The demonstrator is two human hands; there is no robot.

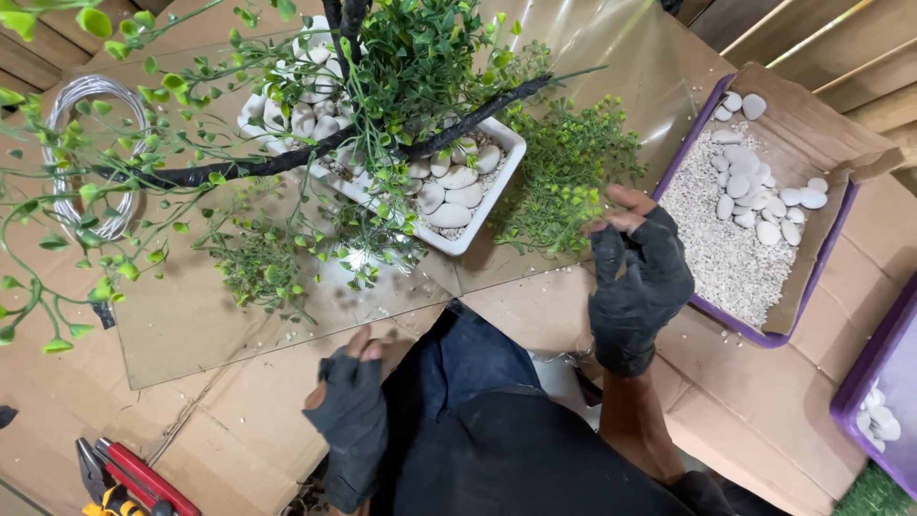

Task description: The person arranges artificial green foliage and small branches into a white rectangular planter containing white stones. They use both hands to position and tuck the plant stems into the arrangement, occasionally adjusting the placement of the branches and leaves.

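An artificial tree with black branches (287, 162) and green leaves stands in a white square planter (482, 215) topped with white pebbles. My right hand (635, 277), in a dark fingerless glove, reaches into the green foliage (564, 182) at the planter's right side and grips a sprig. My left hand (351, 411), also gloved, rests on the cardboard near my knee, fingers loosely curled, holding nothing that I can see. The planter sits on a clear glass sheet (220, 325) over cardboard.
A cardboard-lined purple tray (755, 334) of white gravel and pebbles lies at the right. Another purple tray (879, 401) with pebbles is at the far right. A wire coil (67, 153) lies at the left. Red-handled pliers (124, 478) lie at the bottom left.
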